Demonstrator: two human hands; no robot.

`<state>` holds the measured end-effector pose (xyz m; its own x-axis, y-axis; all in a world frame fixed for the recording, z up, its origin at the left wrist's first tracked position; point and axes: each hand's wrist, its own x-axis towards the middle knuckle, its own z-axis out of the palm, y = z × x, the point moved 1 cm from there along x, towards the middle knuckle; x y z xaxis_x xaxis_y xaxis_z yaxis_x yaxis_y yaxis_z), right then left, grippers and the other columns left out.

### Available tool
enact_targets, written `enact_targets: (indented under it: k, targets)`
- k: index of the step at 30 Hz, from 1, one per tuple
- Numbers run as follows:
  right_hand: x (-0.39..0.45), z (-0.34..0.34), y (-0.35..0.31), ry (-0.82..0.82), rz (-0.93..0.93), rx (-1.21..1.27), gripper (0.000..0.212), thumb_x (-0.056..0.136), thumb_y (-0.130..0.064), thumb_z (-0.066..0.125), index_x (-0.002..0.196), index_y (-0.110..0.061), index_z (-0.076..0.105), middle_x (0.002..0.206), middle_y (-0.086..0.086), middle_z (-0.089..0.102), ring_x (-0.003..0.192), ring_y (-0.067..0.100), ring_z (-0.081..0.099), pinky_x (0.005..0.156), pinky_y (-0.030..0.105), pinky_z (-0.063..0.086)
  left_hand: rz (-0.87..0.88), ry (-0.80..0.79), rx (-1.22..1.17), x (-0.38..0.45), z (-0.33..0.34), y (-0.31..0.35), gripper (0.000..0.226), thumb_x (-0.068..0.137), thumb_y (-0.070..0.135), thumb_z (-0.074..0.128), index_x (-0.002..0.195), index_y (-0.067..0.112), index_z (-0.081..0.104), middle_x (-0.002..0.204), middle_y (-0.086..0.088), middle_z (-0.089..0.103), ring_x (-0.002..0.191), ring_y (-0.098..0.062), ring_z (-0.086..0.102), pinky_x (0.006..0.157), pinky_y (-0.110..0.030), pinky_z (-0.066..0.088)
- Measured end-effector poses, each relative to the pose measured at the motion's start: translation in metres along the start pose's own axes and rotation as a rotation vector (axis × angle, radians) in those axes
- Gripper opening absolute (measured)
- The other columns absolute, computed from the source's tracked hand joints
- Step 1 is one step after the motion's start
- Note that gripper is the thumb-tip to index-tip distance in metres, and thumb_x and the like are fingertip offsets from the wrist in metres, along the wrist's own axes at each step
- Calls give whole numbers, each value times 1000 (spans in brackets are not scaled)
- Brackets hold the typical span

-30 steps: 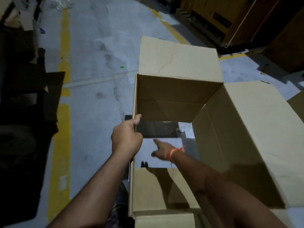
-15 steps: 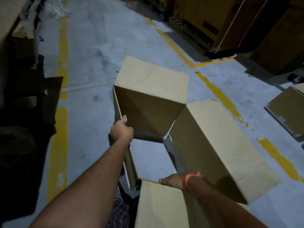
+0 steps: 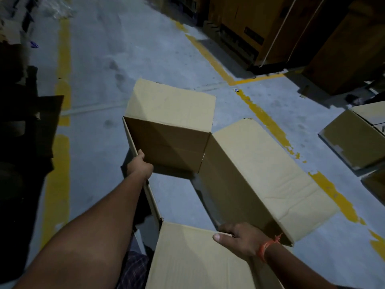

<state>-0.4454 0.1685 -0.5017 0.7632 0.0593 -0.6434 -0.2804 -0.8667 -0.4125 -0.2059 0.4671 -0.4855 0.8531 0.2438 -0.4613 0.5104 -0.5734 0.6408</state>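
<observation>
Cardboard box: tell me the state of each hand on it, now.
Left hand: closed, holding the cardboard box by its left edge.
Right hand: closed, thumb on top, holding the box's near flap.

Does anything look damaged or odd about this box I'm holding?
The cardboard box has creases across its right panel, and the floor shows through its open bottom. Left hand grips its left wall, right hand its near corner.

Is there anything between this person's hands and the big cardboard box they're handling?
Nothing visible does. Both hands are on the cardboard box: the left hand grips the edge of its left wall, and the right hand holds a corner of the near flap, thumb on top. Only bare floor shows through its open middle.
</observation>
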Motion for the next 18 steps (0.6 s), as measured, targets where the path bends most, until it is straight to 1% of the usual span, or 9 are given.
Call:
enact_targets:
  k: [2, 4, 6, 8, 10, 13, 15, 16, 18]
  targets:
    - [-2, 2, -6, 35, 6, -19, 93, 70, -102, 29, 129, -38, 62, 114, -12, 72, 101, 4, 65, 92, 30, 50, 11, -108, 82, 1, -3, -6, 91, 93, 2, 58, 162, 35, 11, 159, -13, 37, 125, -37, 55, 98, -46, 56]
    - [-6, 3, -14, 49, 11, -26, 95, 69, -102, 27, 124, -35, 65, 113, -8, 73, 94, 6, 62, 84, 29, 46, 1, -240, 97, -5, -8, -13, 101, 92, 3, 63, 162, 39, -1, 161, -17, 32, 123, -40, 53, 94, -48, 57]
    - [-10, 3, -18, 66, 15, -21, 98, 68, -102, 26, 120, -30, 67, 112, -4, 73, 90, 8, 61, 79, 28, 42, -30, -370, 107, -20, -7, -24, 107, 92, 1, 64, 161, 39, -7, 161, -20, 29, 125, -43, 51, 96, -53, 55]
    - [-15, 4, -20, 87, 20, -19, 100, 68, -102, 27, 120, -27, 67, 112, -3, 73, 95, 12, 65, 78, 27, 41, -78, -455, 226, -43, -1, -36, 95, 95, 3, 61, 163, 25, 0, 155, -26, 36, 124, -46, 52, 98, -56, 53]
    - [-21, 8, -23, 107, 22, -25, 99, 70, -100, 28, 122, -26, 67, 113, -2, 73, 102, 14, 66, 78, 27, 42, -168, -511, 334, -69, 9, -48, 76, 98, 10, 59, 160, 10, 14, 149, -30, 41, 118, -50, 56, 92, -57, 56]
    - [-33, 11, -29, 159, 26, -55, 94, 76, -94, 27, 129, -27, 66, 120, -3, 71, 110, 14, 65, 83, 27, 43, -218, -574, 371, -83, 28, -70, 80, 86, 17, 62, 157, 10, 24, 142, -29, 46, 110, -49, 60, 83, -60, 59]
    - [-40, 12, -31, 186, 28, -71, 89, 79, -90, 28, 132, -28, 65, 123, -4, 71, 114, 15, 64, 86, 27, 43, -181, -521, 421, -58, 53, -100, 84, 75, 19, 58, 155, 14, 32, 143, -24, 48, 111, -47, 60, 79, -60, 60]
    - [-44, 13, -32, 192, 27, -75, 85, 81, -88, 29, 130, -28, 65, 123, -3, 71, 114, 16, 64, 85, 27, 42, -161, -483, 431, -56, 59, -104, 82, 73, 20, 55, 153, 13, 37, 141, -23, 51, 110, -45, 62, 78, -58, 61]
    - [-49, 14, -33, 202, 21, -76, 79, 85, -83, 31, 124, -25, 68, 118, 0, 72, 110, 19, 65, 79, 28, 40, -106, -391, 468, -87, 48, -83, 68, 79, 16, 55, 146, 8, 48, 132, -21, 60, 107, -40, 66, 82, -48, 62]
